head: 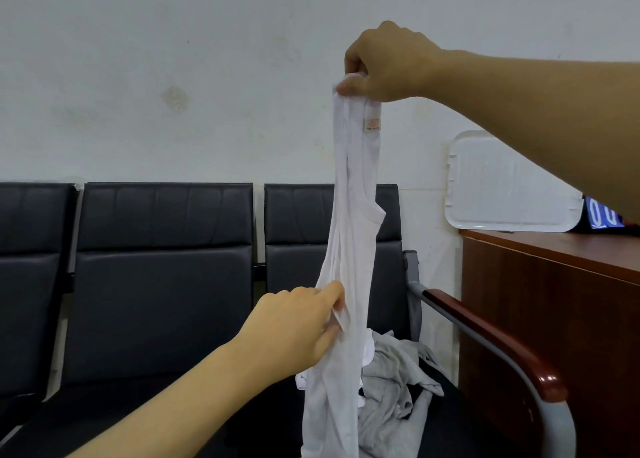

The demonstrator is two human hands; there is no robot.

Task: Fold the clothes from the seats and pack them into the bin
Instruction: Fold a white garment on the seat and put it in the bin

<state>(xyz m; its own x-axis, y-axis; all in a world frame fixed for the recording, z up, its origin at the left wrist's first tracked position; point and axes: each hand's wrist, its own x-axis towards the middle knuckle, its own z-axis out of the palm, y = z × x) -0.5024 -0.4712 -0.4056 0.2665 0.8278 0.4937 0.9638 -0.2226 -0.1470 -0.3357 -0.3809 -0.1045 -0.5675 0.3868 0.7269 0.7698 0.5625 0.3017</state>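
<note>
White and thin, a sleeveless cotton undershirt (349,249) is hanging lengthwise down the centre of the frame, its small sewn-in label showing near the top and its lower end trailing off the bottom edge. The right hand (391,62), reaching in from the right edge, is pinching the bunched top of the undershirt between thumb and curled fingers in the upper centre. The left hand (298,326), coming up from the lower left, is gripping a fold of the same fabric about halfway down, fingers curled around the cloth.

Behind the hanging shirt, a crumpled grey garment (398,381) is lying in a heap on the rightmost black padded seat (391,277), with something dark beside it. More black seats (162,270) are running in a row across the left and centre, against a pale wall. At right, a curved reddish-brown wooden armrest (491,336) is standing beside a reddish-brown wooden cabinet (554,305). On its top, a translucent white plastic lid (502,187) is leaning against the wall, partly hidden by the right forearm.
</note>
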